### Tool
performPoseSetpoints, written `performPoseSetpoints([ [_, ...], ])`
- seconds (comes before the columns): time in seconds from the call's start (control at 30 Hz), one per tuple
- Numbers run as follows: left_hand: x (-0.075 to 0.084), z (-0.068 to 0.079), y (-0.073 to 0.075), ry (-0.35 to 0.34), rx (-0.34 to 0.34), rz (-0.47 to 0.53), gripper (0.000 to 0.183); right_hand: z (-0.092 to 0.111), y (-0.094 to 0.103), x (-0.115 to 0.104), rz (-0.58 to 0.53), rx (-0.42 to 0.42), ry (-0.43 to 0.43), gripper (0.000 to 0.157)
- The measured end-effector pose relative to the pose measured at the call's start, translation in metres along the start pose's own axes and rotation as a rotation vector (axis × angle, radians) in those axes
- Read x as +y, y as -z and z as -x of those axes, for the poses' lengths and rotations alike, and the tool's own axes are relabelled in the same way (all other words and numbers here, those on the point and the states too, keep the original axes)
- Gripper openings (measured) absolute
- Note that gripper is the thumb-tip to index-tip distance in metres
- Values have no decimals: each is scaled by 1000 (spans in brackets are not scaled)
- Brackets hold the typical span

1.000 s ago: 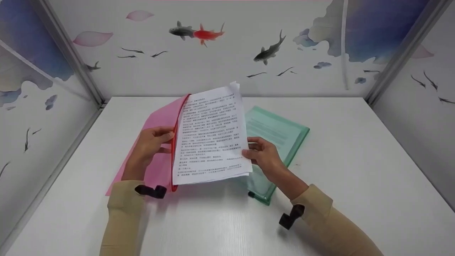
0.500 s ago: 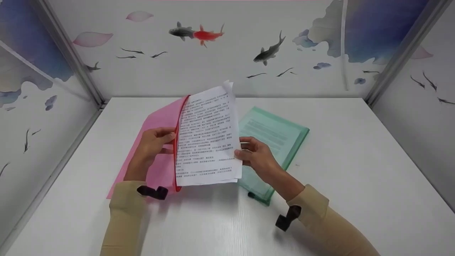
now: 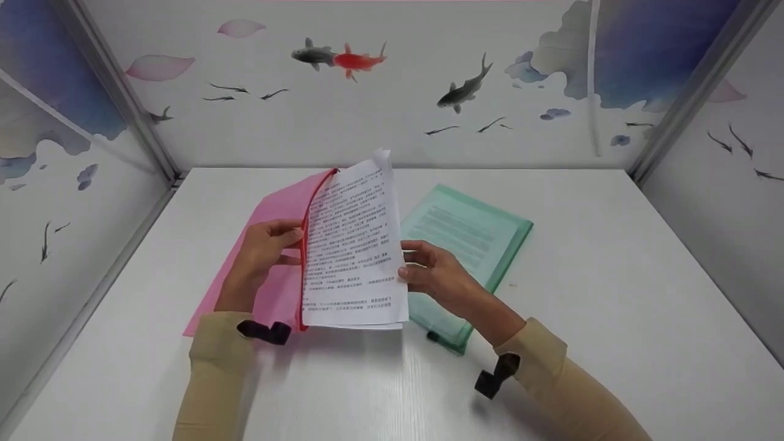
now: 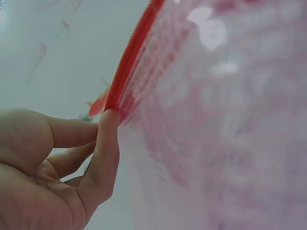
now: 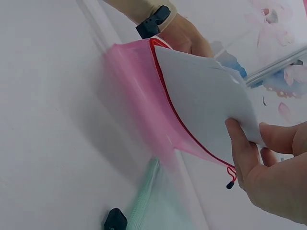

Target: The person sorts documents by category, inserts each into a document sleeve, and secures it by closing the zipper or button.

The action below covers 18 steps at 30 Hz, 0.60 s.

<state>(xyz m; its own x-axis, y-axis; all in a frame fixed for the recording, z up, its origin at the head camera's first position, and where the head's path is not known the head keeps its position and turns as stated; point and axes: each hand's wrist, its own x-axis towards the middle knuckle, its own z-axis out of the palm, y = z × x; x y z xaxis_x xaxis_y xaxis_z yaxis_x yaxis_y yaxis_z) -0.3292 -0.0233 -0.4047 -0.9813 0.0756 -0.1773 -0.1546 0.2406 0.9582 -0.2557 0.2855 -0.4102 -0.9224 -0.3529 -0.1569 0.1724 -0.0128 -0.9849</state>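
A pink zip pouch [image 3: 282, 199] with a red zipper edge lies tilted at the left of the table, its mouth toward the right. My left hand [image 3: 260, 254] pinches the red zipper edge [image 4: 132, 57] at the opening. Printed paper sheets [image 3: 352, 245] stand partly inside the pouch, their right part sticking out. On the right edge of the sheets, my right hand [image 3: 438, 272] pinches them between thumb and fingers. The right wrist view shows the sheets' blank back and the red zipper pull [image 5: 231, 177] hanging at the pouch's corner.
Behind my right hand, a green zip pouch [image 3: 456, 220] with a printed sheet inside lies on the white table [image 3: 612, 275]. White walls [image 3: 392, 122] with painted fish rise at the back and sides.
My right hand has moved left with the paper sheets, which now go deeper into the pink pouch. My left hand has kept its hold on the zipper edge, nearly still.
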Motion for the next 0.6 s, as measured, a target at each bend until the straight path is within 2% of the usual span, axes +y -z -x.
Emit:
performPoseSetpoints([
  [0.2, 0, 2, -1, -12, -1, 21, 38, 0, -3, 0, -45, -58, 23, 61],
  [0.37, 2, 3, -4, -10, -3, 20, 37, -3, -7, 2, -106, -65, 35, 62],
  [0.6, 4, 3, -7, -23, -5, 9, 39, -9, -16, 6, -106, -48, 29, 61],
])
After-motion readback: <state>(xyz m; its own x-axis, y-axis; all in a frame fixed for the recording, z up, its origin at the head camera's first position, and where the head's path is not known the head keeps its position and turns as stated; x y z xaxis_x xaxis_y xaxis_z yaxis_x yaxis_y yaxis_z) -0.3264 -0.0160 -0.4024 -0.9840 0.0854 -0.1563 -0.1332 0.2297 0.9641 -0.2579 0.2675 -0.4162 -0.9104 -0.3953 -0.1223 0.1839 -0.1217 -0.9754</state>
